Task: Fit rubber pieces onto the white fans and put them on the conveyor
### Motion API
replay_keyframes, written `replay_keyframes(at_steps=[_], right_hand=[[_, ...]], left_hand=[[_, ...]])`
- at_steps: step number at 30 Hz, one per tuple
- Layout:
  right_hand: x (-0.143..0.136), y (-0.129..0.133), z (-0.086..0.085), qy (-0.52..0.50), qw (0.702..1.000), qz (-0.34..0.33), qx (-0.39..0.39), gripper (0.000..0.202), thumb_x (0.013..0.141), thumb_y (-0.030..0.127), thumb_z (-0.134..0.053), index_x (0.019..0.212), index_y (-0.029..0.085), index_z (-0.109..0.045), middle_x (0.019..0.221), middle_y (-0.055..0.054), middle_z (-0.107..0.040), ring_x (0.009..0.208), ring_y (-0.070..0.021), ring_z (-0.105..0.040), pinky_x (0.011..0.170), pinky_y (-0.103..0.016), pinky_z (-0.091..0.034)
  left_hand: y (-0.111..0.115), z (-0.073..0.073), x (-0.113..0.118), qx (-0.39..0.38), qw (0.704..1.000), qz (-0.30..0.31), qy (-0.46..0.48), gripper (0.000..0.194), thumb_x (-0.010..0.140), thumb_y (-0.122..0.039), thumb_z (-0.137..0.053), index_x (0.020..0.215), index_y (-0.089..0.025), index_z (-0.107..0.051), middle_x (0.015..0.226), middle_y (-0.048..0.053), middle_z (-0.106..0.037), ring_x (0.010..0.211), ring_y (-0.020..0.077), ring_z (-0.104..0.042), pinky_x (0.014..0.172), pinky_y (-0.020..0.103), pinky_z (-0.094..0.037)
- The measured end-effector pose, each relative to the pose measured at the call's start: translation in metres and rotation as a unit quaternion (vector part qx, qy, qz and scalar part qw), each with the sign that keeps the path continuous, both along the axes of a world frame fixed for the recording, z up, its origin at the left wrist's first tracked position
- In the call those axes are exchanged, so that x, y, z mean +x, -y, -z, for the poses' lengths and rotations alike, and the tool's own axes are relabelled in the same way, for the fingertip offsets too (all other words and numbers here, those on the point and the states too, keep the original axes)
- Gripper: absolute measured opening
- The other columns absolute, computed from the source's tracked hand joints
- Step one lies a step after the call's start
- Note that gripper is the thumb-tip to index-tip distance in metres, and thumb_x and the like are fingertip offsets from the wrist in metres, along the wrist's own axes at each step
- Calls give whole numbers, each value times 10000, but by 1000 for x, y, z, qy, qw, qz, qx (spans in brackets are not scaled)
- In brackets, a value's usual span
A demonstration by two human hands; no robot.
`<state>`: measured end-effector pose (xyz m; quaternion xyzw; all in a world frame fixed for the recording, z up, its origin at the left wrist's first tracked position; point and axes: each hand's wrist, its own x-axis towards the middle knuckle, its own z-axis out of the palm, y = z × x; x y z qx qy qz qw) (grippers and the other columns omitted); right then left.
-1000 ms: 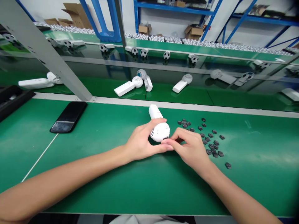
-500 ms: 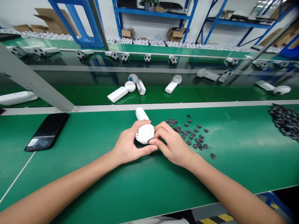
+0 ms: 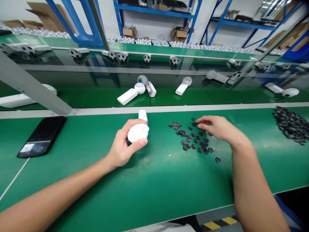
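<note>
My left hand (image 3: 123, 143) grips a white handheld fan (image 3: 138, 132) by its round head, thumb in front and fingers behind. The fan's short handle (image 3: 143, 116) points away toward the back ledge. My right hand (image 3: 217, 129) hovers over loose black pentagon pieces (image 3: 189, 138) scattered on the green bench. Its thumb and index finger are slightly apart, with their tips at one black piece (image 3: 194, 124) near the far side of the scatter.
A dense pile of black pieces (image 3: 291, 125) lies at the right. A black phone-like device (image 3: 42, 137) rests at the left. Beyond the metal ledge (image 3: 164, 109), several white fans (image 3: 127, 96) lie on a green belt. A grey post (image 3: 36, 85) rises at the left.
My right hand has left the fan and moved right to the black pieces. My left hand, still holding the fan, has shifted left and turned its head slightly.
</note>
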<state>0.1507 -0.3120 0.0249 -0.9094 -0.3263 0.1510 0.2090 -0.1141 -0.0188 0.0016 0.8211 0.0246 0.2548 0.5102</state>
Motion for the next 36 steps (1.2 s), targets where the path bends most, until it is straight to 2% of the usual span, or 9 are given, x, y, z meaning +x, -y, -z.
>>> replay_keyframes(at_steps=[6,13,16,19,23,27,30,33,36], right_hand=[[1,-10,7,16,1000,0,-17,215,913,403,-695,1030,240,-774,988,-63,-783,867,-238,-718,710,-329,-543],[-2,-23,14,82,995,53,25,267,1003,368,-554,960,204,-761,911,-93,-790,826,-269,-713,721,-380,-526],[-26,-39,8,-58,983,80,156,257,943,435,-691,987,202,-787,902,-88,-803,834,-259,-754,770,-373,-583],[-67,-61,2,-211,940,36,265,303,868,483,-802,963,194,-795,893,-89,-809,843,-249,-773,790,-351,-619],[-120,-86,2,-288,910,-57,293,260,866,456,-822,852,203,-763,786,-42,-768,734,-195,-731,697,-299,-612],[-144,-95,8,-263,915,-86,292,220,905,426,-783,859,213,-748,800,-19,-741,710,-167,-681,638,-267,-578],[-150,-97,10,-223,927,-68,293,227,896,421,-791,843,209,-729,799,-12,-735,666,-155,-673,574,-245,-544],[-153,-98,13,-203,934,-53,289,294,861,437,-825,768,201,-678,734,9,-710,552,-124,-634,508,-232,-486],[-154,-100,16,-201,934,-63,289,339,847,441,-838,704,202,-644,662,27,-668,542,-121,-606,512,-236,-465]], left_hand=[[5,6,-3,12,999,-38,-7,515,914,-444,-724,1363,-252,-562,1150,56,-652,834,169,-600,685,272,-480],[11,14,-3,-37,996,8,-82,557,936,-393,-713,1433,-321,-472,1176,48,-604,903,186,-595,737,289,-488],[12,19,0,-55,995,32,-75,547,932,-332,-719,1389,-312,-422,1123,38,-586,883,177,-594,757,298,-499],[14,21,1,-14,998,41,-48,530,912,-249,-721,1322,-295,-388,1116,32,-568,855,159,-577,778,303,-493],[17,20,-1,55,997,48,-12,558,883,-170,-704,1336,-287,-401,1221,63,-515,962,184,-570,831,316,-486],[21,16,-2,71,994,74,-28,609,899,-168,-663,1440,-305,-420,1212,71,-486,1009,200,-563,880,341,-501],[22,13,-3,69,993,84,-37,644,863,-247,-731,1433,-296,-437,1213,75,-470,1051,219,-554,920,367,-517],[23,13,-3,63,993,78,-61,732,797,-462,-844,1405,-309,-467,1233,72,-461,1070,234,-556,932,384,-529],[25,16,-4,57,993,57,-81,673,822,-566,-815,1369,-322,-507,1211,61,-466,1027,214,-568,897,361,-532]])
